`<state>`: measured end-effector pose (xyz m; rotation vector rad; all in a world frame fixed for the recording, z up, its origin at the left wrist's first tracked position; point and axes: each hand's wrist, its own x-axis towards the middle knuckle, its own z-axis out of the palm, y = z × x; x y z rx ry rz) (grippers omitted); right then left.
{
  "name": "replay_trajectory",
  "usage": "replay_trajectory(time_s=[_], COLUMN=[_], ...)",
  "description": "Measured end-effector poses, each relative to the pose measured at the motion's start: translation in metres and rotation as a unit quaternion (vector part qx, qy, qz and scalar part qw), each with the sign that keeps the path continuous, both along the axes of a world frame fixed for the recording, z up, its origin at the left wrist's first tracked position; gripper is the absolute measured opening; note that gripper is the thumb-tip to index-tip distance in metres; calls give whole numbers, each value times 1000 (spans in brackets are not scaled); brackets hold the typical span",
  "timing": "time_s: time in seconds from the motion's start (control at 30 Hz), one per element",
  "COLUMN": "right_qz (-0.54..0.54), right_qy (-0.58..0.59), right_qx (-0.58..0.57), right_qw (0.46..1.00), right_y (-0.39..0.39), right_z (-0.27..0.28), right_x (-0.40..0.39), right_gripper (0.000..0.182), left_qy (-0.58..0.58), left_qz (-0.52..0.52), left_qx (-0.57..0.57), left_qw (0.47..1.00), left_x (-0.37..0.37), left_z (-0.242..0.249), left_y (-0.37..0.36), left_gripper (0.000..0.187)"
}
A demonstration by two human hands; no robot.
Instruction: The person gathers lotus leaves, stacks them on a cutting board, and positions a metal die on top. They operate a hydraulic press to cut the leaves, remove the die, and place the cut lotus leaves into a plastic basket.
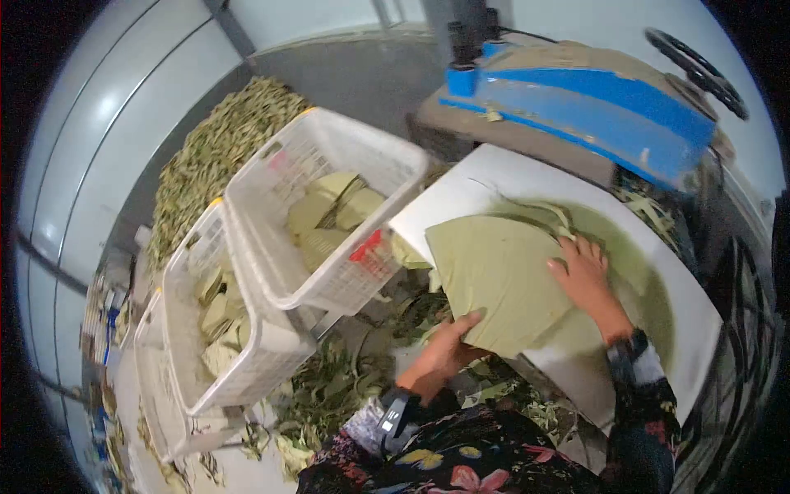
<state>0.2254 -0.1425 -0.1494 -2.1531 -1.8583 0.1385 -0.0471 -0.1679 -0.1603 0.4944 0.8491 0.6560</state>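
- Left hand (pixel 440 350) grips near edge of leaf stack (pixel 498 284), fingers clamped, steadying it.
- Right hand (pixel 583 276) lies flat atop stack, fingers spread, pressing leaves level.
- White basket (pixel 329 206) left of stack holds folded leaves.

A leaf (pixel 494 280) lies on a board (pixel 510 177), two baskets (pixel 329 206) to its left, a machine (pixel 592 107) behind, a leaf pile (pixel 222 140) behind the baskets.

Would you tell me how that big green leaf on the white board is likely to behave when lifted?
The leaf lies flat and thin on the white board, so it probably droops and weighs little. The right hand presses it and the left hand grips its edge; it may tear if tugged.
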Motion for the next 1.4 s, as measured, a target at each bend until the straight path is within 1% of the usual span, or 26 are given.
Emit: replay_trajectory(time_s=[0.13, 0.2, 0.27, 0.33, 0.4, 0.43, 0.5, 0.57, 0.6, 0.63, 0.67, 0.7, 0.73, 0.77, 0.8, 0.87, 0.9, 0.97, 1.0, 1.03, 1.17, 1.27, 1.3, 1.33, 1.37, 1.4], right_qz=[-8, 10, 13, -9, 0, -4, 12, -129, -135, -39, 56, 47, -10, -66, -70, -27, 14, 130, 101, 37, -167, -258, -245, -238, -266, -328], right_qy=[-14, 36, 108, 166, -6, -3, -60, 74, 72, 17, -36, -33, -19, -6, -4, 31, -10, -76, -50, -24, 28, -46, 88, 226, 266, 235], right_qx=[-13, -2, 33, 76, 79, 74, 73, 30, 19, -19, -56, -63, -134, -203, -207, -243, -347, -527, -554, -557, -487, -390, -427, -436, -402, -145], right_qw=[1000, 999, 994, 983, 997, 997, 996, 988, 988, 999, 996, 996, 991, 977, 976, 969, 938, 836, 825, 830, 857, 883, 866, 838, 835, 903], right_y=[-28, -40, -52, -68, -88, -95, -110, -150, -152, -150, -150, -161, -179, -203, -230, -303, -350, -435, -457, -469, -496, -527, -527, -533, -525, -587], right_z=[8, 12, 0, -19, -44, -40, -26, -83, -80, -74, -72, -86, -110, -136, -159, -212, -253, -327, -330, -328, -327, -358, -350, -338, -315, -425], right_x=[-30, -26, -23, -29, -32, -53, -97, -123, -145, -176, -199, -210, -216, -218, -216, -207, -204, -201, -212, -232, -307, -371, -389, -389, -416, -478], right_gripper=[57, 50, 41, 32, 25, 25, 20, 15, 15, 14, 14, 14, 12, 13, 13, 16, 17, 19, 19, 19, 18, 18, 24, 33, 30, 26], left_qy=[-38, -37, -67, 34, 39, 88, 233, 298, 262, 227, 226, 209, 191, 215, 215, 242, 138, 172, 327, 471, 402, 379, 505, 402, 350, 264], left_qz=[11, 14, 7, -89, -55, -43, 25, 36, 106, 174, 164, 203, 244, 242, 237, 239, 270, 251, 162, 66, 6, -28, -280, -166, -62, -48], left_qx=[-54, 47, 38, 178, 208, 244, 352, 359, 370, 380, 376, 404, 431, 413, 410, 319, 247, 179, 168, 154, 141, 355, 605, 623, 460, 441], left_qw=[998, 998, 997, 979, 976, 965, 906, 884, 885, 880, 884, 867, 848, 851, 854, 885, 920, 935, 916, 866, 905, 854, 548, 650, 814, 857], left_x=[-15, -22, -44, -82, -129, -157, -215, -273, -287, -299, -309, -319, -324, -324, -325, -330, -333, -342, -350, -357, -376, -350, -347, -299, -259, -224], left_z=[-9, -7, -9, 9, 41, 52, 62, 75, 72, 66, 55, 41, 30, 25, 17, -11, -41, -75, -92, -107, -127, -104, -89, -52, -37, -11], left_y=[-1, 1, 19, 53, 89, 114, 166, 218, 241, 263, 286, 307, 320, 326, 327, 326, 329, 313, 306, 299, 283, 292, 302, 279, 269, 251], left_gripper=[52, 52, 54, 54, 53, 48, 40, 36, 34, 32, 32, 30, 28, 33, 33, 47, 52, 51, 51, 51, 54, 55, 47, 47, 43, 43])
